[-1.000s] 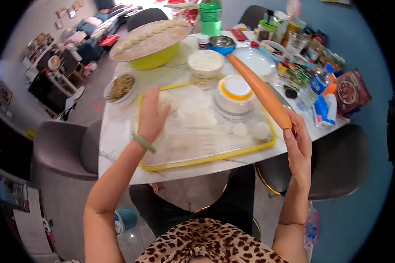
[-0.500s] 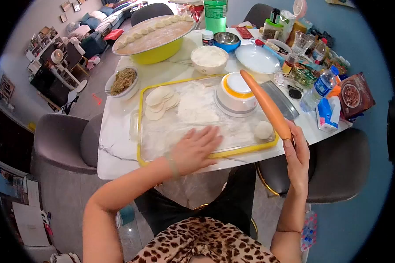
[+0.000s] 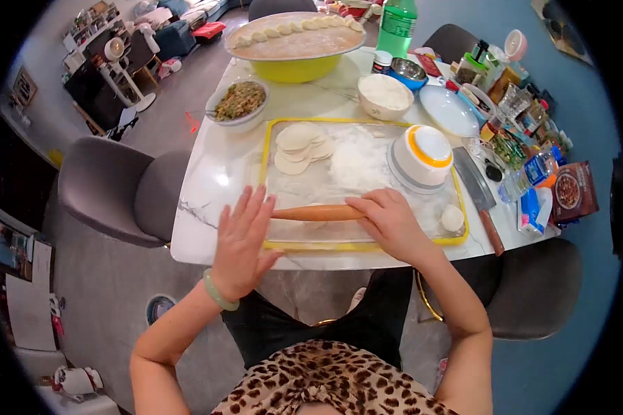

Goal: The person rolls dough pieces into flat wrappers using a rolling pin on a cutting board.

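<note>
A wooden rolling pin (image 3: 318,213) lies crosswise over the near part of a floured, yellow-rimmed board (image 3: 265,166). Its right end is in my right hand (image 3: 392,223), fingers curled over it. My left hand (image 3: 242,238), fingers stretched out and a pale bangle on the wrist, is at the pin's left end; whether the palm presses on it I cannot tell. Partly hidden under the pin is a pale patch, seemingly flat dough (image 3: 316,223). Round dough wrappers (image 3: 299,146) are stacked at the board's back left. A dough ball (image 3: 453,218) sits at the right.
An overturned white container (image 3: 432,149) stands on the board's right. Beyond that edge lies a cleaver (image 3: 474,178). Behind are a bowl of filling (image 3: 241,104), a flour bowl (image 3: 385,97) and a tray with dumplings (image 3: 291,45) on a yellow basin. Bottles and packets crowd the right.
The rolling pin, earlier held upright in my right hand, is now down across the board. My left hand has moved left from the floured surface to the pin's end.
</note>
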A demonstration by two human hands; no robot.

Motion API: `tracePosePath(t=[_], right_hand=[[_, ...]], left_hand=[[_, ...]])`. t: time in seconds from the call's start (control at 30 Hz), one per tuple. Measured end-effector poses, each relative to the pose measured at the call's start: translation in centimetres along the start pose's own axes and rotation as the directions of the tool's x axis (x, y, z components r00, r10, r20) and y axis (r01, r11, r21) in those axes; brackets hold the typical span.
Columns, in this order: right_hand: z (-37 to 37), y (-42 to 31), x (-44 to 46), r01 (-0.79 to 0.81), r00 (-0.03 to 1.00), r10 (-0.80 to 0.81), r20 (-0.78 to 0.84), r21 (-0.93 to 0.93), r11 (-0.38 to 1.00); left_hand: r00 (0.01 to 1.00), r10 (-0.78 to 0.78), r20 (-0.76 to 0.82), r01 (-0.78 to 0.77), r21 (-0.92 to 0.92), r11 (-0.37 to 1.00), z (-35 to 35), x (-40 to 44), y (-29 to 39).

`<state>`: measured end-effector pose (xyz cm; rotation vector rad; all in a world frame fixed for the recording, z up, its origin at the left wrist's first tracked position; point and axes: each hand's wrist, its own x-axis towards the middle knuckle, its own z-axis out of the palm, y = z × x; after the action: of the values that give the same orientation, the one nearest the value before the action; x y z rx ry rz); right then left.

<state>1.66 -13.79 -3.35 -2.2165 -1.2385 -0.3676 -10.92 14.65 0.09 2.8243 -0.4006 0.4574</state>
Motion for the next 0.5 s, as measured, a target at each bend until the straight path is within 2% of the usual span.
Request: tracePosePath(t=[0.07, 0.13, 0.2, 0.27, 0.4, 0.47, 0.5], right_hand=[[0.6, 0.1, 1.6, 0.025, 0.997, -0.025, 0.070, -0.007, 1.000], [1.1, 0.3, 2.5, 0.127, 0.989, -0.108, 0.105, -0.193, 0.973], [1.6, 0.9, 1.3, 0.086, 0.985, -0.062, 0.164, -0.145, 0.986], [1.3, 0.3, 0.3, 0.050, 0.976, -0.025, 0.218, -0.109, 0.993], [0.9, -0.6, 1.1, 0.053, 0.952, 0.014, 0.306, -0.210, 0.976], [1.0, 0.6, 3.4, 0.104, 0.966, -0.030, 0.255, -0.280, 0.955], [1.2, 1.3, 3.5, 0.083, 0.961, -0.008, 0.277, -0.260, 0.962]], left_hand=[[0.996, -0.072, 0.061, 0.071, 0.018, 0.997, 1.9, 0.3, 0.6], [0.972, -0.101, 0.214, 0.086, 0.077, 0.993, 3.1, 0.8, 0.6], [0.976, -0.101, 0.192, 0.082, 0.106, 0.991, 2.9, 0.1, 1.0], [0.961, -0.083, 0.264, 0.062, 0.088, 0.994, 1.6, -1.1, 1.9], [0.954, -0.093, 0.285, 0.089, 0.029, 0.996, 2.7, -0.8, 0.6], [0.970, -0.160, 0.184, 0.157, 0.028, 0.987, 3.9, 2.4, -1.6], [0.970, -0.158, 0.184, 0.153, 0.042, 0.987, 3.9, 2.9, -1.6]])
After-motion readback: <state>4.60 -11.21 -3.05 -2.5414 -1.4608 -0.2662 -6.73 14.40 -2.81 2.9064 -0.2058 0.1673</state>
